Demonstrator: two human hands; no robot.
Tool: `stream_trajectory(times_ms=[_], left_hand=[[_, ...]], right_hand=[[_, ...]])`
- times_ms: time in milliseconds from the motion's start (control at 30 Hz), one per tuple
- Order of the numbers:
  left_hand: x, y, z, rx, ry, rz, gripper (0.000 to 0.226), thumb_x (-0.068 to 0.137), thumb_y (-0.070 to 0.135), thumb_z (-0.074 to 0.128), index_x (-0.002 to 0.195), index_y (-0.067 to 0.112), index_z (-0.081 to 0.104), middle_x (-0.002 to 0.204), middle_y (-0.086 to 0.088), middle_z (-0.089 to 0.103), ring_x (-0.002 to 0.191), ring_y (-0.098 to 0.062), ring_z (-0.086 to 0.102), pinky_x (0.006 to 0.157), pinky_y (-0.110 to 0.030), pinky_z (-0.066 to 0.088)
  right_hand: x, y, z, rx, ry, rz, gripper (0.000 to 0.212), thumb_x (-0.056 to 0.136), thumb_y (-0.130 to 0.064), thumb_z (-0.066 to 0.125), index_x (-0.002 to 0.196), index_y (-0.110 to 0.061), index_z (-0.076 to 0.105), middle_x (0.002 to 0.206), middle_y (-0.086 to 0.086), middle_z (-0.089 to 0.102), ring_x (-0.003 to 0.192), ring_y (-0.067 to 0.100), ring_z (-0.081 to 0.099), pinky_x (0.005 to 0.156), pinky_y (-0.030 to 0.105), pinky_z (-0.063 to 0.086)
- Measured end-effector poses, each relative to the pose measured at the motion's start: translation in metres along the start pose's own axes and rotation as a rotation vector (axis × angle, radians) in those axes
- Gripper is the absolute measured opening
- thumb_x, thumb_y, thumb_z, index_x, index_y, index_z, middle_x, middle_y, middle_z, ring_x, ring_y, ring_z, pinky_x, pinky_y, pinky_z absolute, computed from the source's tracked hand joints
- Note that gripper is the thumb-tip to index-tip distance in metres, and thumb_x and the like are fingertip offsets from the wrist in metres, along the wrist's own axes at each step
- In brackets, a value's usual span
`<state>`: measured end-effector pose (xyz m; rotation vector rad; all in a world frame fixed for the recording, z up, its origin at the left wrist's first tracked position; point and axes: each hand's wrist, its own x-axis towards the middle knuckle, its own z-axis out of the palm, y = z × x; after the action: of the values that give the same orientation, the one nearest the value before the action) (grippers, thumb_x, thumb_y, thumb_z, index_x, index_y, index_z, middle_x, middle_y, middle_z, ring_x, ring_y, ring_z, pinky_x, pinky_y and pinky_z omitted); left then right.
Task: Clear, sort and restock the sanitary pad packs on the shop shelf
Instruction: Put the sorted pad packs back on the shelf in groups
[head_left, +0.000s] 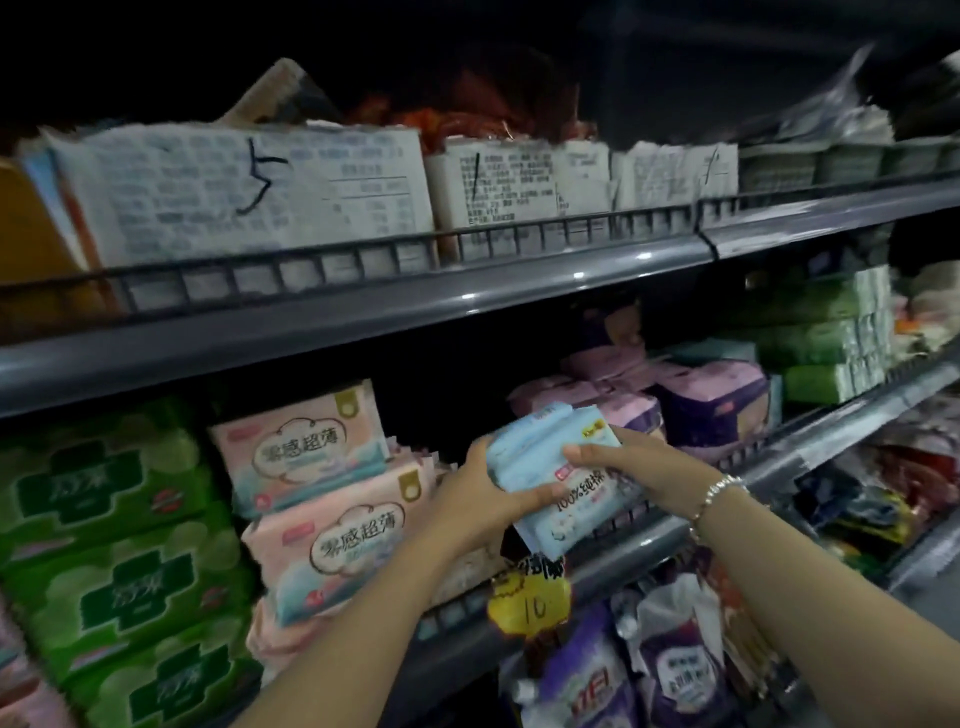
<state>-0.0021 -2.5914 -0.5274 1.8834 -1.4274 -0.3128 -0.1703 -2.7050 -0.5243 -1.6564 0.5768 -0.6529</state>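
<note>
A grey metal shelf (597, 566) with a low wire rail along its front edge carries three glossy green packs (104, 561) stacked at its left end and two soft pink packs (322, 499) beside them. Above the rail mid-shelf, both hands, left (478, 499) and right (623, 462), grip a light-blue plastic pad pack (550, 467).

Both hands hold a small stack of light blue pad packs (558, 480) in front of the middle shelf (649, 540). The left hand (483, 493) grips the stack's left side, the right hand (631, 460) its right. Pink packs (332, 499) and green packs (104, 551) stand to the left, purple packs (711, 402) behind. A yellow price tag (530, 597) hangs on the shelf edge.
</note>
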Motion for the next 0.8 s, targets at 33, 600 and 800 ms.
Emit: stream_trajectory(times_ms=[33, 600, 800], left_hand=[[0.009, -0.012, 0.002, 0.015, 0.001, -0.034, 0.087, 0.063, 0.067, 0.076, 0.134, 0.032, 0.04, 0.126, 0.008, 0.06, 0.098, -0.007, 0.06, 0.082, -0.023, 0.05], [0.051, -0.03, 0.025, 0.557, -0.182, -0.088, 0.077, 0.065, 0.054, 0.08, 0.128, 0.021, 0.049, 0.112, -0.001, 0.05, 0.106, -0.019, 0.043, 0.073, -0.03, 0.037], [0.054, -0.041, 0.036, 0.713, -0.106, -0.041, 0.086, 0.075, 0.055, 0.071, 0.145, 0.025, 0.031, 0.139, -0.01, 0.041, 0.132, -0.03, 0.029, 0.099, -0.036, 0.035]], right_hand=[[0.012, 0.005, 0.001, -0.03, -0.001, 0.011, 0.076, 0.054, -0.049, 0.088, 0.117, -0.015, 0.064, 0.105, 0.004, 0.074, 0.1, 0.023, 0.07, 0.095, 0.042, 0.053], [0.062, 0.1, 0.027, -0.213, 0.116, -0.004, 0.051, 0.091, -0.043, 0.056, 0.134, -0.026, 0.034, 0.104, -0.014, 0.062, 0.09, -0.005, 0.059, 0.078, 0.011, 0.049], [0.07, 0.098, 0.033, -0.44, 0.227, -0.075, 0.078, 0.086, -0.038, 0.068, 0.149, -0.033, 0.023, 0.114, -0.008, 0.053, 0.093, 0.007, 0.055, 0.067, 0.006, 0.039]])
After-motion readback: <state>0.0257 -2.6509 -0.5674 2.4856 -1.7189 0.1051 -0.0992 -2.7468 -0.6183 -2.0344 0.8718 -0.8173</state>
